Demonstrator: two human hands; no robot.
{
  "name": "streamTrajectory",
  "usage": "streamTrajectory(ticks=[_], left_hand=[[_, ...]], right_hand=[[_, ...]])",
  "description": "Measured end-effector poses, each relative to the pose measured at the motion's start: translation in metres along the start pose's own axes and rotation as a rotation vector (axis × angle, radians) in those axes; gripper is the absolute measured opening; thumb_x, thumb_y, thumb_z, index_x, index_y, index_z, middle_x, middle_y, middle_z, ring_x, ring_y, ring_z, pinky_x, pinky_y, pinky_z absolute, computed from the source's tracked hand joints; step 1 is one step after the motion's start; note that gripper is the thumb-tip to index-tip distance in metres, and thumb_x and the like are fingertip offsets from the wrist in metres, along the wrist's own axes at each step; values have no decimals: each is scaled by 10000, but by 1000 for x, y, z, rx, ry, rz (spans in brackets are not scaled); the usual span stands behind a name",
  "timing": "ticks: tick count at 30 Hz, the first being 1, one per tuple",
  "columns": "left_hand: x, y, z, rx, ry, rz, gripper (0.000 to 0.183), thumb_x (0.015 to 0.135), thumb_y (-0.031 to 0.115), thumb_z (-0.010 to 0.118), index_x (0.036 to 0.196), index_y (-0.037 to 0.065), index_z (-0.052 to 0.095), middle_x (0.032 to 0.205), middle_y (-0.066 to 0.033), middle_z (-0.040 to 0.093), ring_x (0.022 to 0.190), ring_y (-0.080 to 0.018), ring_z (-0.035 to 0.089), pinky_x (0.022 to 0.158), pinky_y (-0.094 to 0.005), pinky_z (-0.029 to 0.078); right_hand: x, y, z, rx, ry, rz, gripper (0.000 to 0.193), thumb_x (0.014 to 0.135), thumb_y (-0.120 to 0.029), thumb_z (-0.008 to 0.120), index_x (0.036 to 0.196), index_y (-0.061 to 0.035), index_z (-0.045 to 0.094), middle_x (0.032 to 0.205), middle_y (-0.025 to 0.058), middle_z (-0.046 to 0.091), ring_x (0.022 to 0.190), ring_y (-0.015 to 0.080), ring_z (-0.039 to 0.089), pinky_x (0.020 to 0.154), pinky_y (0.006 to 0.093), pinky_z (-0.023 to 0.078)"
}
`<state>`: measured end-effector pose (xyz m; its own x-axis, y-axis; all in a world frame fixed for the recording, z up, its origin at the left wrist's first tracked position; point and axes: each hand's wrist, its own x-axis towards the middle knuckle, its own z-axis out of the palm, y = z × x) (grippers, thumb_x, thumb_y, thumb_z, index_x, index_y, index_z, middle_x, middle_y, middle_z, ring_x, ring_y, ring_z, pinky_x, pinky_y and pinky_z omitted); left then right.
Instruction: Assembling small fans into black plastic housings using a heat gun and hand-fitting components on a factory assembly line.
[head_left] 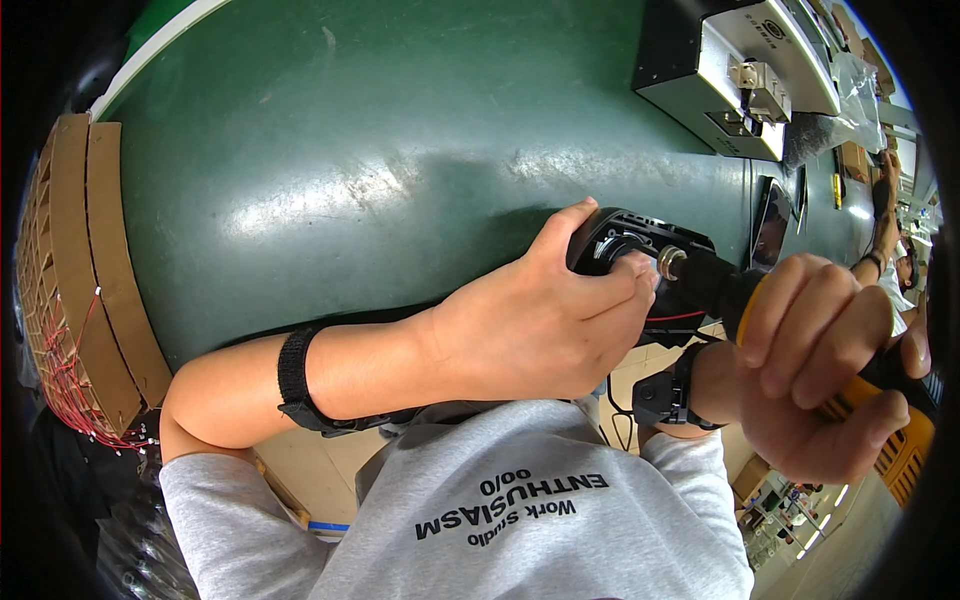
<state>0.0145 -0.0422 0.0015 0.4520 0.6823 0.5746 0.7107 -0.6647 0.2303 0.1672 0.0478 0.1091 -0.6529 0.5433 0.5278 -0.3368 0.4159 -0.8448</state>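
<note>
At the table's near edge, my left hand (545,325) grips a black plastic housing (640,228), with the thumb against its outer side and the fingers bent over its near part. A round opening with a shiny rim shows in the housing. My right hand (810,360) is wrapped around a yellow-and-black power screwdriver (708,284). The tool lies nearly level, and its metal nose (671,262) reaches the housing beside my left fingertips. Those fingers hide the tip, so I cannot tell whether it touches a screw.
A black-and-silver metal box (690,95) stands at the far right, beside clear plastic wrap (858,95). At the left is a divided cardboard box (85,260) with red wires (75,385). A flat dark device (769,222) lies right on the green table (400,90). Another person's arm (884,215) shows beyond.
</note>
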Motion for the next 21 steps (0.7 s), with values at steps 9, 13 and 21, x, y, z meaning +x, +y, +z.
streamTrajectory(ticks=[9,13,21], left_hand=[[1,0,0,-57,21,-22,245,801,190,643,955,29,747,1017,-81,651,1070,-194,606,915,-601,522],[0,-1,-3,-92,26,-40,239,810,180,642,961,27,746,1018,-80,650,1048,-195,616,919,-602,518],[4,-5,-8,-107,-81,-1,159,824,123,688,961,47,711,1025,-27,621,1086,-164,608,904,-582,522]], right_hand=[[5,6,0,-19,10,5,251,998,-300,542,1169,-129,475,680,-29,533,493,72,506,463,225,435],[6,11,3,-8,29,7,234,992,-285,568,1129,-134,454,679,-25,537,500,75,513,462,223,435],[3,12,-3,20,-44,0,271,1028,-332,506,1188,-125,433,726,-20,518,549,91,475,509,258,417]])
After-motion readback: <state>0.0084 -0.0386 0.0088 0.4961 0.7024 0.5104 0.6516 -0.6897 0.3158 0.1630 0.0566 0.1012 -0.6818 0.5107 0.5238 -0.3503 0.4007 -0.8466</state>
